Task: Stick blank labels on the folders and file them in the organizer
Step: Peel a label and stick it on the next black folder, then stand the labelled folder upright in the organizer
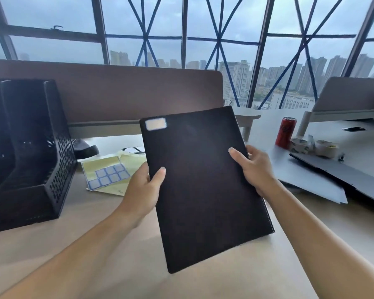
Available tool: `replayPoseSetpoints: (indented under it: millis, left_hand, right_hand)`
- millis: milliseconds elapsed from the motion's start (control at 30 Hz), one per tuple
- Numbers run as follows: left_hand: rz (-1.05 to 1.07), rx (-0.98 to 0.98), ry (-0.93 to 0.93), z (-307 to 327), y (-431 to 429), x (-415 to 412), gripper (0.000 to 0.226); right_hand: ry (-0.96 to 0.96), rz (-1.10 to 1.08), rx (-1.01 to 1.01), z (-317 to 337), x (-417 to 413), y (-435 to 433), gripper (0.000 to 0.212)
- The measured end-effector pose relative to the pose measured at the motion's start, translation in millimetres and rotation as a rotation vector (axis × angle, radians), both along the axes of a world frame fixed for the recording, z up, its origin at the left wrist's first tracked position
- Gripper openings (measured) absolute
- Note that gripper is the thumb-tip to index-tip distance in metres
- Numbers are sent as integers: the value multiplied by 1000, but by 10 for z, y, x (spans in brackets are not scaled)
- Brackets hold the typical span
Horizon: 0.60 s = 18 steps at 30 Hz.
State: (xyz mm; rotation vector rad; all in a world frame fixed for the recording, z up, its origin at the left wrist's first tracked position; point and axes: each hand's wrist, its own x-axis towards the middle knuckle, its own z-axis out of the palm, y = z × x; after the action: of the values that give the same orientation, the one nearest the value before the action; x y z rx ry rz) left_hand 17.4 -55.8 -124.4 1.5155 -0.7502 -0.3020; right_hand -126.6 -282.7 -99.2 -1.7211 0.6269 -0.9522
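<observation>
One black folder (203, 180) between both hands (141, 187) (256, 169)

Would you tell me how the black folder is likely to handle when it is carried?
The black folder shows no sag though the left hand and right hand grip only its side edges, so probably stiff. It looks thin, so likely light for its size.

Saw black folder (203, 190), white label (155, 124) edged blue. Logged organizer (41, 137) black, perforated sides. Noted label sheet (108, 173) pale yellow, grid of blue-bordered labels. Spotted red can (285, 131), tan tape rolls (328, 147), beige table (95, 255), brown divider panel (117, 93), blue crisscross lines on window (164, 18).
</observation>
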Motion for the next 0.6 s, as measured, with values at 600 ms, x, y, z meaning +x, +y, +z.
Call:
replayPoseSetpoints:
  millis: [600]
  left_hand:
    - [514,-188,-472,900,1184,242,23]
  right_hand:
    - [279,360,-664,556,1122,1712,75]
